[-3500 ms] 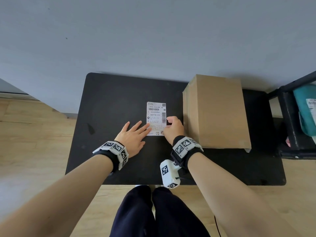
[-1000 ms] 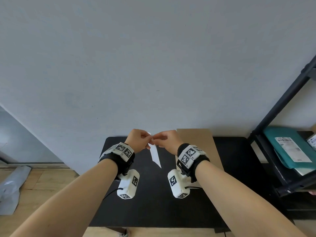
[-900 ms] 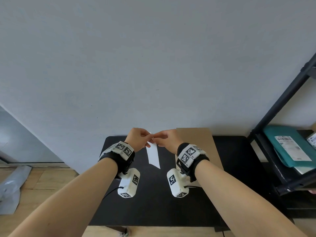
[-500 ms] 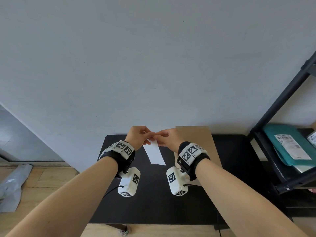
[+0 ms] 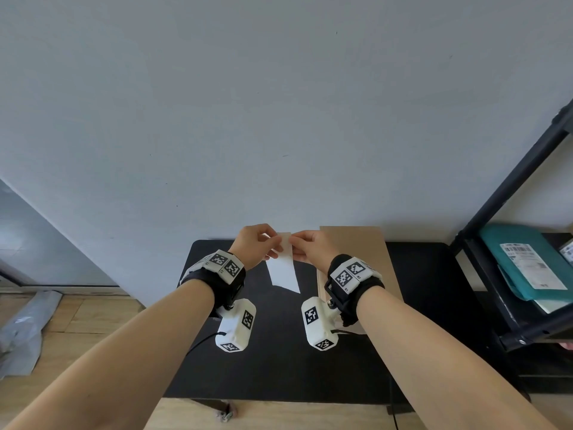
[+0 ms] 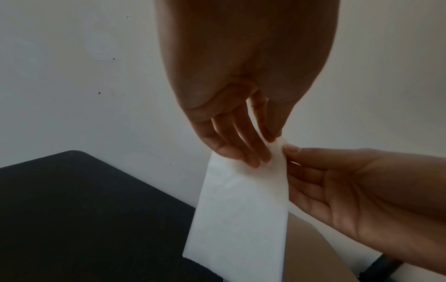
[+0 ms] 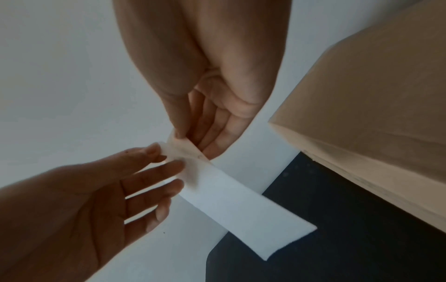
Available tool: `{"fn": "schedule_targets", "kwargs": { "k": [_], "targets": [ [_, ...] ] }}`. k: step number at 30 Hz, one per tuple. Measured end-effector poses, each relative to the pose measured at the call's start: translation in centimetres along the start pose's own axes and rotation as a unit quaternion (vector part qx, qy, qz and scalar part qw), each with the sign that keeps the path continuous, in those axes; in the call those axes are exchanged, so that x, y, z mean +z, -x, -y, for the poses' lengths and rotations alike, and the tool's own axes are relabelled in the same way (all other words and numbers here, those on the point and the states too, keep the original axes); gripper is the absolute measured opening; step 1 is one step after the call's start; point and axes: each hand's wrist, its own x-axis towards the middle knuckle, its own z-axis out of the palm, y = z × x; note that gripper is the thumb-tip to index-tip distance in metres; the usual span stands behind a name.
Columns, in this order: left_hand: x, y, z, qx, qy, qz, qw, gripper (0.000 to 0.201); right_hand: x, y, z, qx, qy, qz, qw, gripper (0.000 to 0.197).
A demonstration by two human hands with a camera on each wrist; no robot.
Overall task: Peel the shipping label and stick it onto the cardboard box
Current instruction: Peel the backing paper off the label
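Note:
Both hands hold the white shipping label sheet [image 5: 283, 270] up in the air above the black table [image 5: 279, 361], its blank side toward me. My left hand [image 5: 273, 246] pinches the sheet's top edge from the left and my right hand [image 5: 294, 247] pinches it from the right. In the left wrist view the left hand [image 6: 267, 148] has thumb and fingers on the top corner of the label [image 6: 241, 219]. In the right wrist view the right hand [image 7: 190, 141] nips the label [image 7: 236, 206] at its top. The cardboard box [image 5: 356, 246] stands on the table just right of the hands.
A black metal shelf [image 5: 502, 193] stands at the right and holds a teal parcel [image 5: 524, 265] with its own label. A grey plastic bag [image 5: 24, 330] lies on the wooden floor at the left. A grey wall rises behind the table.
The label, flat on the table 3.5 s ago, is now lifted between both hands. Over the last second it has turned from edge-on to showing its blank face.

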Motion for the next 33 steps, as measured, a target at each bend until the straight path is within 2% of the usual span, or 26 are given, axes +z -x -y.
{"fn": "schedule_targets", "kwargs": {
  "k": [4,9,19,24,29,33],
  "targets": [
    [-0.3,0.0,0.8,-0.009,-0.009,-0.055,0.998,0.020,-0.4,-0.3,0.0,-0.003,0.015,-0.063,0.998,0.026],
    [-0.5,0.2,2.0,-0.029,-0.016,-0.102,0.994,0.020,-1.2,-0.1,-0.1,-0.004,-0.004,-0.101,0.995,0.024],
    [-0.7,0.2,5.2,-0.106,-0.052,-0.159,0.980,0.026,-3.6,0.3,-0.5,0.015,-0.022,-0.218,0.975,0.028],
    [-0.1,0.7,7.3,-0.144,-0.067,-0.149,0.976,0.017,-5.0,0.5,-1.2,0.030,-0.038,-0.252,0.966,0.026],
    [0.4,0.7,9.5,-0.162,-0.079,-0.123,0.976,0.018,-5.8,0.7,-1.0,0.026,-0.049,-0.301,0.952,0.026],
    [1.1,0.5,11.4,-0.174,-0.092,-0.099,0.975,0.019,-5.9,1.0,-1.0,0.025,-0.053,-0.309,0.949,0.025]
  ]
}}
